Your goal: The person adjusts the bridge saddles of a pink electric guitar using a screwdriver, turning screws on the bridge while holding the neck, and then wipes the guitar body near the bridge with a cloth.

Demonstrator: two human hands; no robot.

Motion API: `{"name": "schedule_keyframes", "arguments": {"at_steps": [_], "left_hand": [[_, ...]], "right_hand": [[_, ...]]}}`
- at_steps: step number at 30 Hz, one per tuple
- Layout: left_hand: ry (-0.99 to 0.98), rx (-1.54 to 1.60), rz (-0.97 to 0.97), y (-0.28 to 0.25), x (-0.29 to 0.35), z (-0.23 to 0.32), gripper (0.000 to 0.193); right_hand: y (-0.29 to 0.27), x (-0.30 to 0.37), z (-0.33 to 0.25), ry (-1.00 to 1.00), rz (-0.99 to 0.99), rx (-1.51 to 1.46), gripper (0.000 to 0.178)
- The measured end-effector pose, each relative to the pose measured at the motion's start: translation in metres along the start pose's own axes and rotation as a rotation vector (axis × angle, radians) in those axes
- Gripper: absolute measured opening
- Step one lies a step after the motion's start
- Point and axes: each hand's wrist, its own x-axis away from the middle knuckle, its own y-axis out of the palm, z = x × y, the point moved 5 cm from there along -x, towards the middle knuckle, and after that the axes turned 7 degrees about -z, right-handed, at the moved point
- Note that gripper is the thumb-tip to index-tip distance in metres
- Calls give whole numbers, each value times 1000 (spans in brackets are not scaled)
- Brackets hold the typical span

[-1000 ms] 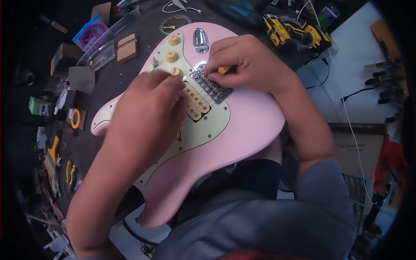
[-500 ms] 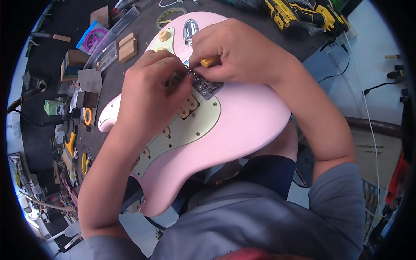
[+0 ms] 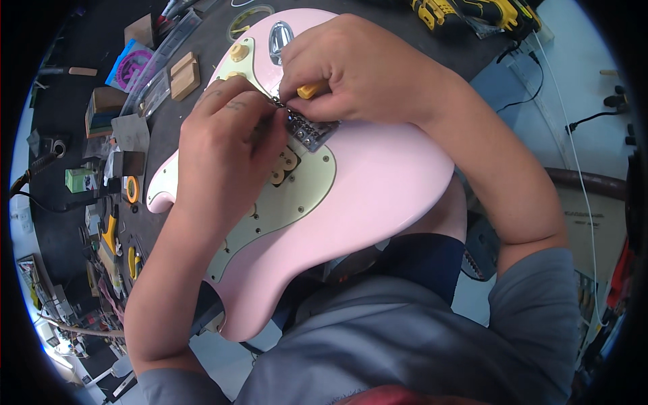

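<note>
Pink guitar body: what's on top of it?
A pale green flat pickguard, cream round knobs, a cream pickup, a shiny oval metal jack plate and a grey metal bridge show. Parts of the pickguard and bridge are hidden under the left hand and right hand.

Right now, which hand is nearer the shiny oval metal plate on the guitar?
Right. The right hand is close beside the metal plate; the left hand is farther off, below and leftward in the picture.

the guitar body wears a smooth, glossy pink finish, its pickguard satiny plastic. the jack plate is polished metal, the knob and yellow handle plastic, the block wood, the shirt matt cloth.
</note>
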Motion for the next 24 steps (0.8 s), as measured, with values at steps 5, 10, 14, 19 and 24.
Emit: {"name": "schedule_keyframes", "arguments": {"at_steps": [5, 10, 14, 19, 24], "left_hand": [[3, -15, -2, 1, -1, 3, 9], [-6, -29, -16, 0, -2, 4, 9], [-27, -48, -41, -4, -1, 4, 8], [-137, 77, 29, -10, 3, -1, 8], [-124, 24, 26, -7, 6, -13, 11]], "right_hand": [[5, 5, 7, -12, 22, 96, 14], [4, 5, 7, 31, 23, 98, 20], [6, 6, 7, 32, 21, 115, 17], [7, 7, 7, 16, 78, 154, 15], [9, 2, 3, 104, 95, 293, 21]]}}
